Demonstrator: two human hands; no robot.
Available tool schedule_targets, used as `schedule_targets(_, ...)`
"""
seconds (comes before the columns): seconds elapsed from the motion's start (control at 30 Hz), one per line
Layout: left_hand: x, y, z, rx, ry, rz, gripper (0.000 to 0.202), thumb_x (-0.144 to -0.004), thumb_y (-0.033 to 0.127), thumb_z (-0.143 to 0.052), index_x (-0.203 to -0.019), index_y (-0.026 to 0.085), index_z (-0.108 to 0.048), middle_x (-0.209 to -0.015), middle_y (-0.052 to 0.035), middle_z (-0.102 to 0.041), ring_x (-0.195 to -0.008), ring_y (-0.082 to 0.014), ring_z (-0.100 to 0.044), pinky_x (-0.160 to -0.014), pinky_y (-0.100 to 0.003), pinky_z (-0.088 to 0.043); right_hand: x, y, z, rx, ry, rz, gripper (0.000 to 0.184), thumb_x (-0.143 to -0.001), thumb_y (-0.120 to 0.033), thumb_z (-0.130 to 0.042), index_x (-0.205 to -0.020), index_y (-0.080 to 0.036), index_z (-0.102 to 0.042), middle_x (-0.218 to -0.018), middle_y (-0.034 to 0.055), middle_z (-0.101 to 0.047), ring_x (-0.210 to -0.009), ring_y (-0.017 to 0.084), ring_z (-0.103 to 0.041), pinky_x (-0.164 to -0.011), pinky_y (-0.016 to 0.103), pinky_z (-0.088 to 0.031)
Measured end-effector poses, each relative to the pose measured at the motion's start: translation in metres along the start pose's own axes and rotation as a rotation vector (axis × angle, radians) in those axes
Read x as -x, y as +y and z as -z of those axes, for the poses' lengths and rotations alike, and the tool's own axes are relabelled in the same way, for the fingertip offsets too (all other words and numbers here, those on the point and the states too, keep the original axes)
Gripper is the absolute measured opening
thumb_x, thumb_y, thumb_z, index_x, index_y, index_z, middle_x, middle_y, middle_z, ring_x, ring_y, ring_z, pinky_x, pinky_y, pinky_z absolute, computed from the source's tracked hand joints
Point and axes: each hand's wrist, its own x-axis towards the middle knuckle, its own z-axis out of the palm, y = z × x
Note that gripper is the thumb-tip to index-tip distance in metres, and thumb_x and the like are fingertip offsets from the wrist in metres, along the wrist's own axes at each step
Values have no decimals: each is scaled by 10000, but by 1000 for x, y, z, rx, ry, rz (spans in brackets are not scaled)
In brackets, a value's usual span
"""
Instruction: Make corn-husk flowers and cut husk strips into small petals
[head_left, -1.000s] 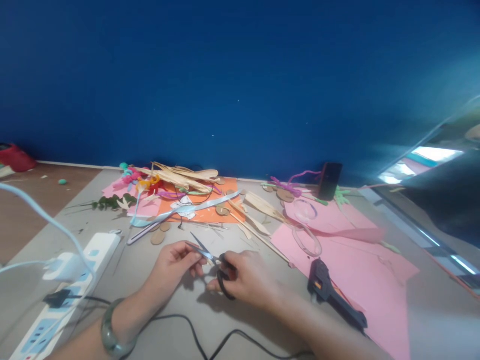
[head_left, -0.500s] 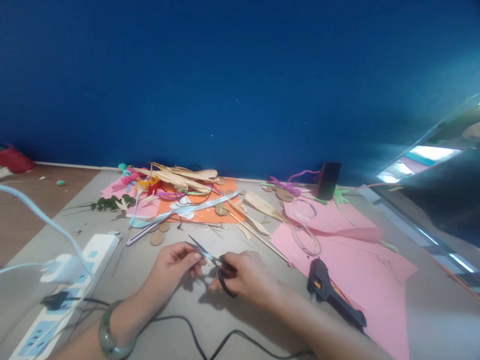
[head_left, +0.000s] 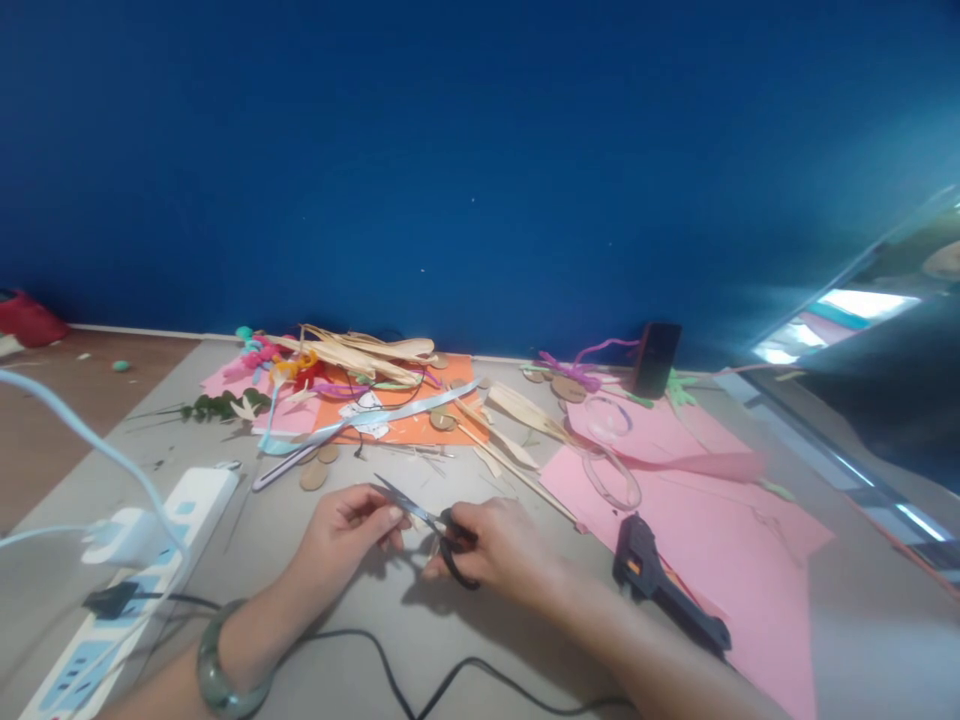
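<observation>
My right hand (head_left: 495, 548) is wrapped round the black handles of a pair of scissors (head_left: 409, 503). Their metal blades point up and to the left, across the fingertips of my left hand (head_left: 356, 525). That hand is pinched closed by the blades; a small pale piece seems to be at its fingertips, too small to name. A green bangle (head_left: 217, 665) circles my left wrist. Both hands are above the grey table, just in front of scattered pale scraps and thin sticks.
A white power strip (head_left: 202, 495) with plugs lies left, its black cable running under my arms. On the right a black glue gun (head_left: 667, 590) rests on pink paper (head_left: 765, 560). Dried husk strips (head_left: 367, 350), orange paper (head_left: 420, 432) and a phone (head_left: 656, 360) lie toward the blue wall.
The scissors and my right hand have shifted very slightly, and the blades sit a little closer together. My left hand stays in place.
</observation>
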Motion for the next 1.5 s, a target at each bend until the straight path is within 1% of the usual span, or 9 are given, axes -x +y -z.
schedule_targets(0.23, 1, 1, 1, -26, -6, -22, 220, -778, 346, -650, -732, 131, -663, -573, -27, -654, -507, -133, -590, -479, -228, -496, -2, 1, 3, -8, -31, -10, 362, -663, -553, -693, -614, -199, -633, -553, 10, -603, -516, 132, -475, -495, 238, -233)
schedule_targets(0.37, 1, 3, -1, -7, -5, -7, 224, -776, 356, -651, -746, 134, -666, -593, -28, -660, -498, -127, -588, -471, -226, -494, -3, 6, 2, -102, -22, -25, 336, -692, -479, -685, -560, -185, -589, -506, -4, -553, -501, 119, -444, -485, 230, -247)
schedule_targets(0.43, 1, 4, -3, 17, 22, 7, 221, -765, 356, -662, -728, 139, -660, -606, -29, -666, -481, -115, -574, -451, -214, -479, -2, 7, -1, -279, -14, -26, 335, -702, -459, -674, -555, -177, -568, -489, -14, -526, -495, 115, -441, -474, 220, -269)
schedule_targets(0.57, 0, 5, -7, 74, 43, 51, 224, -745, 360, -678, -698, 143, -648, -599, -30, -665, -465, -105, -562, -421, -194, -444, -2, 2, -13, -850, -42, -39, 355, -663, -491, -693, -612, -167, -557, -468, -39, -511, -442, 98, -443, -434, 205, -327)
schedule_targets(0.67, 0, 3, -9, 100, 34, 77, 226, -723, 359, -697, -690, 143, -640, -585, -27, -660, -452, -104, -556, -416, -195, -433, -4, -3, -24, -1045, -41, -70, 369, -595, -478, -750, -630, -153, -578, -462, -43, -524, -424, 87, -438, -421, 200, -334)
schedule_targets(0.83, 1, -1, -12, 130, -26, 106, 216, -710, 342, -708, -695, 145, -620, -531, -5, -625, -443, -102, -543, -419, -191, -421, -5, -8, -33, -1104, -56, -82, 330, -639, -435, -724, -608, -145, -570, -437, -43, -515, -418, 73, -421, -419, 190, -310)
schedule_targets(1.03, -1, -1, -9, 177, -38, 127, 200, -733, 322, -680, -683, 147, -598, -529, 11, -608, -423, -82, -511, -408, -179, -386, -6, -3, -29, -1159, -138, -34, 265, -696, -369, -684, -624, -131, -590, -430, -43, -522, -411, 65, -391, -438, 194, -279)
schedule_targets(1.33, -5, -1, -6, 187, -11, 90, 234, -777, 331, -621, -648, 136, -614, -551, -2, -610, -438, -78, -517, -432, -181, -396, -10, -2, -27, -1248, -59, -8, 213, -691, -299, -649, -578, -135, -572, -409, -46, -488, -403, 70, -368, -465, 218, -295)
schedule_targets(1.5, -7, -5, -5, 117, -37, 77, 261, -776, 369, -612, -655, 139, -599, -540, -6, -592, -427, -88, -490, -412, -193, -379, -12, 1, -31, -1158, 19, -18, 201, -678, -295, -630, -566, -134, -583, -408, -32, -499, -395, 77, -397, -435, 211, -298)
